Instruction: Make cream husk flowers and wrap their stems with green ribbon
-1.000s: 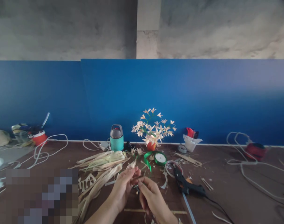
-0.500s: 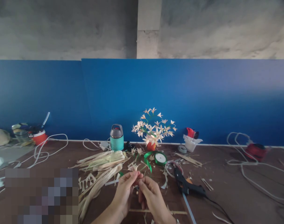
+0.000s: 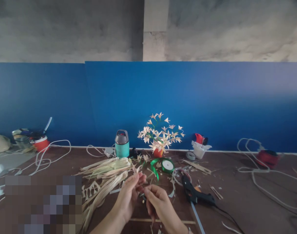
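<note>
My left hand (image 3: 129, 195) has its thumb and fingers pinched together on a small pale husk flower (image 3: 137, 169), whose petals stick out above the fingertips. Just to its right, my right hand (image 3: 159, 202) is closed, thumb against forefinger; whatever it grips is too small to make out. Beyond both hands lies a spool of green ribbon (image 3: 167, 165) with a loose tail. Dried husks (image 3: 107, 174) are piled left of my left hand. A thin stick (image 3: 138, 220) lies on the table under my wrists.
A black glue gun (image 3: 198, 194) with a cord rests at right. Husk flowers (image 3: 161, 140) stand in a small pot at the back, between a turquoise container (image 3: 122, 149) and a white cup (image 3: 199, 152). White cables (image 3: 257, 185) loop at far right. A blue partition (image 3: 187, 94) closes the back.
My left hand has shifted slightly left and up with the flower, so more petals show. A gap has opened between the hands; the right stays almost in place.
</note>
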A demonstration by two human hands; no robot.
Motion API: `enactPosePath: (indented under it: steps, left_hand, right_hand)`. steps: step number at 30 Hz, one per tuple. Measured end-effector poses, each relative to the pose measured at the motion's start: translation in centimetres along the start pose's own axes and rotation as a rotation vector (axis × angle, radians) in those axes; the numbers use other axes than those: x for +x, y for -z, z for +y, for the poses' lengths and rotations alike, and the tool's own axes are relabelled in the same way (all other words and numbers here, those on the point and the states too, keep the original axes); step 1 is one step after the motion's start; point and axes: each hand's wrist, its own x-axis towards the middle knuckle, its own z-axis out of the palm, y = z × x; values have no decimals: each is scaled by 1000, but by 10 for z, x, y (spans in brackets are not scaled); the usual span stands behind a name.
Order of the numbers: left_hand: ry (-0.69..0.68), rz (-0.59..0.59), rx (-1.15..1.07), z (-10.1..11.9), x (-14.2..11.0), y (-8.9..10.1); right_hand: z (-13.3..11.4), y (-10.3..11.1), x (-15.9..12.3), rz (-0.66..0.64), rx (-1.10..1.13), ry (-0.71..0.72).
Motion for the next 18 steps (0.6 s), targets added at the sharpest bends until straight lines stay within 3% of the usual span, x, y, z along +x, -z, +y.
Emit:
enactPosePath:
  steps: [3,6,9,13,18]
  left_hand:
    - [-47,84,-43,9,8,5]
    - [-65,92,-55,16,11,7]
    - [-118,19,-49,22,8,4]
    - [-257,-166,1,36,-5,-10]
    - [-409,-169,251,53,-22,-24]
  right_hand:
    - [2,2,-1,-41,-21,-55]
    - [7,3,-2,-96,-19,-94]
    - [13,4,-1,-165,-4,-111]
    - [15,9,0,-222,27,-96]
    - [9,15,-2,-281,52,-36]
